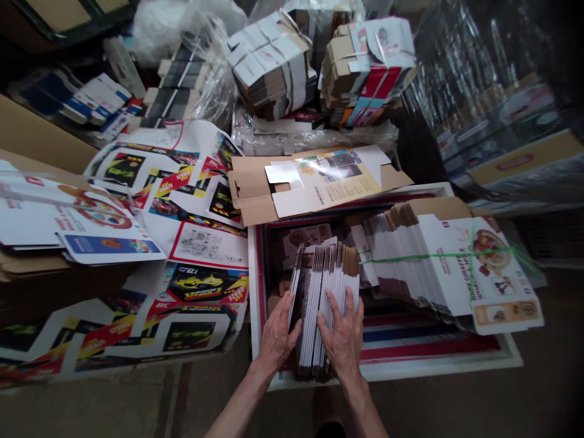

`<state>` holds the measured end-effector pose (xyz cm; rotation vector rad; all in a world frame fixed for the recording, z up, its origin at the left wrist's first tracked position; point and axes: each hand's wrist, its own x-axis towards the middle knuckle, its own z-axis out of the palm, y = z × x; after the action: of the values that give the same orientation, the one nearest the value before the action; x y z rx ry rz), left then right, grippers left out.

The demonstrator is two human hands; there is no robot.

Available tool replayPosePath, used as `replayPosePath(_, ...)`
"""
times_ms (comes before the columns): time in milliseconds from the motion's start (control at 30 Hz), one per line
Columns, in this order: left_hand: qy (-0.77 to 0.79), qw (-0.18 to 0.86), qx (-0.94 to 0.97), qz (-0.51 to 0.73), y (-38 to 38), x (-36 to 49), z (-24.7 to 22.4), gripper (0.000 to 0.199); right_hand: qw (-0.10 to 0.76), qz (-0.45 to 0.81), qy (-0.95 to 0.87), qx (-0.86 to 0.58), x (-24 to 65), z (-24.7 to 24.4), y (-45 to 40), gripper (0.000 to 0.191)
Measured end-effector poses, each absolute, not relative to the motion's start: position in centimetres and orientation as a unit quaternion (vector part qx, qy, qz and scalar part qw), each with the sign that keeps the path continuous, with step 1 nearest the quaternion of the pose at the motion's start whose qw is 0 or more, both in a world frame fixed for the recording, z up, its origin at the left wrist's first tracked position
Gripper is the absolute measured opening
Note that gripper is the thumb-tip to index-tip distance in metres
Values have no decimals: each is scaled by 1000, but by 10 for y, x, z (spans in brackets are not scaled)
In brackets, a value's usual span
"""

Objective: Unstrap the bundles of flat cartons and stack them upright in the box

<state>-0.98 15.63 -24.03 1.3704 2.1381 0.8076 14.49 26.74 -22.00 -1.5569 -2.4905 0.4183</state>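
Carton stack [322,292]: flattened cardboard cartons standing on edge, white printed faces with brown corrugated edges showing at the top; sits at 6 o'clock of the view, inside a shallow tray.
Tray [410,353]: flat open box with white rim and red and blue striped floor; the stack stands at its left end.
Left hand [277,336]: at 7 o'clock of the stack, palm turned inward against the stack's left face; fingers [292,313] apart and laid flat on the outermost white panel, thumb toward the near edge.
Right hand [343,337]: at 5 o'clock of the stack, palm down over the top edges; fingers [335,310] splayed, tips pushed in between the cartons. Both hands press on the stack from either side; neither closes fully round it.
Forearms: bare, entering from 6 o'clock and converging toward the stack.
Tied bundle [447,261]: at 3 o'clock of the stack, fanned flat cartons, glossy white print, bound by thin green string; leans toward the right.
Open flat carton [314,179]: at 12 o'clock, brown kraft inner side with a white printed panel, lying across the tray's far edge.
Printed sheets [191,243]: at 9 o'clock, large glossy die-cut sheets with toy-car graphics in yellow, red and black, overlapping.
Strapped bundles [274,61]: at 12 o'clock far, grey and brown board, some under clear plastic film.
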Motion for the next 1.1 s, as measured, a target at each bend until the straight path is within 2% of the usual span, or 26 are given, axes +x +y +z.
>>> replayPosePath(167,787,231,500,279,155,-9,-243,61,88,138,-836,-523,145,-219,268,54)
replayPosePath(267,812,219,495,219,152,-9,-241,52,89,136,-840,-517,145,-219,268,54)
replayPosePath(367,826,212,497,161,155,-9,-234,53,84,136,-837,-523,145,-220,267,54)
replayPosePath(500,815,261,500,134,163,-7,-227,45,78,139,-833,-530,145,-220,267,53)
replayPosePath(600,805,306,491,133,165,-4,-230,48,78,148,-832,-528,145,-220,267,52)
replayPosePath(667,807,307,486,133,162,-1,-233,51,84,149,-832,-528,145,-221,268,58)
replayPosePath(800,814,258,504,129,156,0,-237,51,111,156,-813,-550,145,-221,270,95)
replayPosePath(867,816,232,516,116,156,0,-235,52,111,169,-798,-567,141,-219,270,106)
replayPosePath(967,816,221,526,98,158,1,-232,54,67,164,-784,-595,129,-212,268,113)
replayPosePath(1100,811,269,513,86,164,7,-228,54,19,135,-769,-624,114,-203,263,108)
